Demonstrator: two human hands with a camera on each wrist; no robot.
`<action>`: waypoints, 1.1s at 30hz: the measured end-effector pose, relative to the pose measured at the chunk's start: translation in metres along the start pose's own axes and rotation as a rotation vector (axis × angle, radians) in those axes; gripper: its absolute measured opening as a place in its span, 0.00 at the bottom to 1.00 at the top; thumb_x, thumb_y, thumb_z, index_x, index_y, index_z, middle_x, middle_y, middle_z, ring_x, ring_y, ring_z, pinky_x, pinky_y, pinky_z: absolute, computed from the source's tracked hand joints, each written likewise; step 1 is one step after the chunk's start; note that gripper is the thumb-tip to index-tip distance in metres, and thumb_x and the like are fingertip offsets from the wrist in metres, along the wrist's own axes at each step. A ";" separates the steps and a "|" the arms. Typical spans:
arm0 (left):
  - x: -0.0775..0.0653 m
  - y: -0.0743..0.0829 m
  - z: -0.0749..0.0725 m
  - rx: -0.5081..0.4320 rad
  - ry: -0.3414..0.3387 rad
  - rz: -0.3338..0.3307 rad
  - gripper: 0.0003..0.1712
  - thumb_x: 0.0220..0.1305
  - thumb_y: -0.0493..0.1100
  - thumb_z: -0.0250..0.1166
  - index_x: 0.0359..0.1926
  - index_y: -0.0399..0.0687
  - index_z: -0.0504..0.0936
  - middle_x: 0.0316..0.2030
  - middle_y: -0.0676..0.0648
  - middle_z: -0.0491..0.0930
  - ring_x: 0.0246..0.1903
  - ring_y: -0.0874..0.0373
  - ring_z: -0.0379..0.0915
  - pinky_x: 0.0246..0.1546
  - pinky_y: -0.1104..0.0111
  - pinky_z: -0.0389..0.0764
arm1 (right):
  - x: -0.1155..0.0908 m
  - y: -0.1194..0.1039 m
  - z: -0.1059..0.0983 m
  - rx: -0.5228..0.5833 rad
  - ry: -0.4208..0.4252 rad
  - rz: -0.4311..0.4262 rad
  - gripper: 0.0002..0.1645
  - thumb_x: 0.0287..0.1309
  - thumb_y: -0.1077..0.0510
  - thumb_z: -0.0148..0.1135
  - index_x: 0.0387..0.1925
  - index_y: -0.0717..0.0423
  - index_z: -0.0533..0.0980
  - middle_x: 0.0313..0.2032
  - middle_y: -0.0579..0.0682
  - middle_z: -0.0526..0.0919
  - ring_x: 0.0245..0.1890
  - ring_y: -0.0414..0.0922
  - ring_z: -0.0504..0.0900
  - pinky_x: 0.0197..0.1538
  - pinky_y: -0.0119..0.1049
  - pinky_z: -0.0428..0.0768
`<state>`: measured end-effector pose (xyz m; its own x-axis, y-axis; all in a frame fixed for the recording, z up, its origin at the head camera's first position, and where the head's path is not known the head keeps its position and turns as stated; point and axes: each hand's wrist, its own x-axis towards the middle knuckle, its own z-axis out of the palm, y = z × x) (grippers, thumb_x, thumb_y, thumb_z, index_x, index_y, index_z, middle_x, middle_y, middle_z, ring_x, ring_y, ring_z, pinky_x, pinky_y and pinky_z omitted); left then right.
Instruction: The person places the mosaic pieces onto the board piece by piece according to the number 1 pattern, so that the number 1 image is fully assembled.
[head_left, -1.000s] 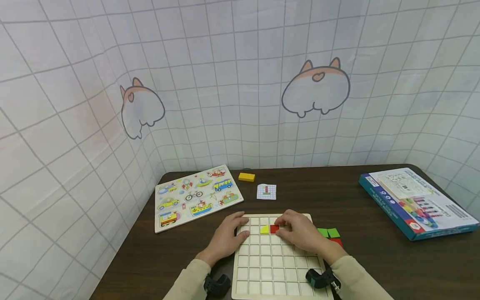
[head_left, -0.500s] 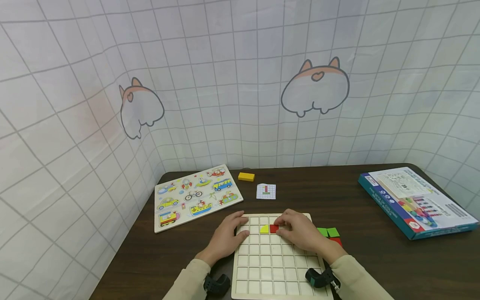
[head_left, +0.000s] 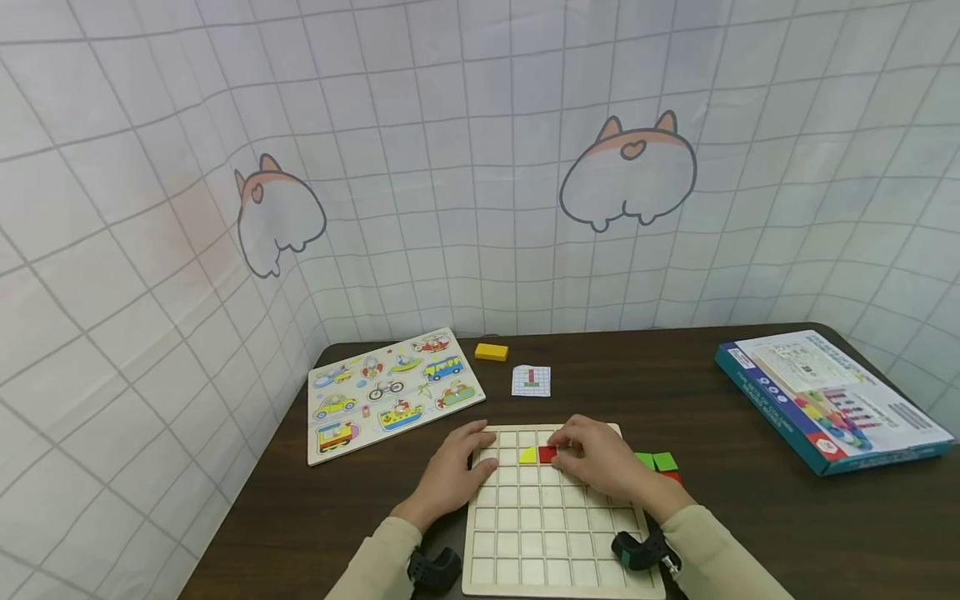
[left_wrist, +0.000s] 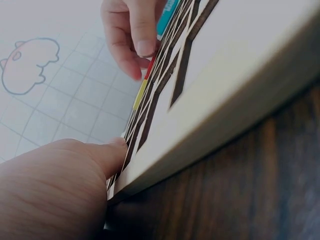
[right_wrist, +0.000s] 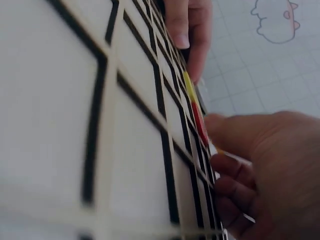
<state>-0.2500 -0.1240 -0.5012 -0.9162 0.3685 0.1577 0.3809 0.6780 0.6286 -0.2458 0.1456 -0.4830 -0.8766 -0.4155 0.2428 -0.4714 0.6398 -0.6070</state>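
Observation:
A pale wooden grid board (head_left: 555, 546) lies in front of me. In its upper part, a yellow tile (head_left: 527, 456) and a red tile (head_left: 546, 455) sit side by side in neighbouring cells. My right hand (head_left: 603, 462) reaches in from the right and holds the red tile at its right side between thumb and forefinger. In the right wrist view, the thumb touches the red tile's end while the other fingers curl beneath. My left hand (head_left: 448, 473) rests on the board's upper left edge, fingers and thumb spread over the rim.
Green tiles (head_left: 655, 461) and a partly hidden red tile (head_left: 672, 477) lie beside the board, behind my right wrist. Beyond it are a small pattern card (head_left: 531, 381) and a yellow block (head_left: 491, 352). A picture puzzle board (head_left: 397, 390) lies left, a flat blue box (head_left: 832, 408) right.
Both hands and the tiles keep their places on the board. Only the head view has shifted slightly.

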 end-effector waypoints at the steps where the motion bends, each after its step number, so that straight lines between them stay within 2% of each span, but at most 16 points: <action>1: 0.000 0.000 0.000 -0.003 0.003 -0.001 0.22 0.70 0.49 0.61 0.62 0.49 0.77 0.70 0.47 0.63 0.70 0.46 0.56 0.66 0.48 0.65 | 0.000 0.001 -0.002 0.010 -0.011 -0.006 0.11 0.61 0.56 0.67 0.45 0.51 0.83 0.38 0.38 0.78 0.34 0.37 0.73 0.37 0.31 0.77; 7: -0.001 -0.001 -0.001 -0.014 0.003 -0.011 0.22 0.70 0.49 0.61 0.62 0.49 0.77 0.70 0.47 0.63 0.70 0.46 0.56 0.66 0.48 0.65 | -0.001 0.007 -0.019 0.069 -0.075 0.000 0.14 0.65 0.53 0.63 0.49 0.53 0.81 0.42 0.41 0.81 0.39 0.39 0.79 0.40 0.33 0.81; 15: -0.001 0.000 -0.004 -0.017 0.011 -0.011 0.22 0.70 0.50 0.61 0.62 0.49 0.77 0.70 0.48 0.63 0.70 0.47 0.55 0.66 0.48 0.65 | -0.002 0.015 -0.045 -0.006 -0.053 0.061 0.17 0.65 0.52 0.63 0.52 0.54 0.81 0.45 0.47 0.82 0.40 0.41 0.78 0.42 0.38 0.80; 21: -0.001 0.000 -0.003 -0.022 0.006 -0.008 0.22 0.70 0.49 0.61 0.62 0.49 0.77 0.70 0.48 0.63 0.70 0.47 0.56 0.66 0.48 0.65 | -0.007 0.020 -0.061 -0.039 -0.041 0.089 0.15 0.64 0.53 0.63 0.49 0.55 0.82 0.44 0.47 0.83 0.39 0.43 0.78 0.43 0.42 0.80; 26: -0.001 0.001 -0.002 -0.023 0.004 -0.007 0.22 0.70 0.49 0.61 0.62 0.49 0.77 0.70 0.48 0.63 0.70 0.46 0.56 0.66 0.48 0.65 | -0.013 0.029 -0.073 -0.038 -0.057 0.103 0.11 0.64 0.53 0.64 0.44 0.53 0.83 0.40 0.44 0.83 0.37 0.41 0.78 0.41 0.39 0.81; 33: 0.000 0.000 0.000 -0.013 0.003 -0.002 0.22 0.70 0.48 0.61 0.61 0.48 0.78 0.70 0.47 0.63 0.70 0.47 0.56 0.66 0.49 0.66 | -0.020 0.041 -0.081 -0.053 -0.059 0.135 0.10 0.63 0.53 0.65 0.42 0.53 0.83 0.39 0.44 0.83 0.36 0.41 0.77 0.41 0.38 0.82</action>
<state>-0.2496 -0.1244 -0.5012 -0.9172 0.3654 0.1590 0.3778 0.6704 0.6387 -0.2560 0.2326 -0.4517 -0.9257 -0.3600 0.1157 -0.3557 0.7251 -0.5897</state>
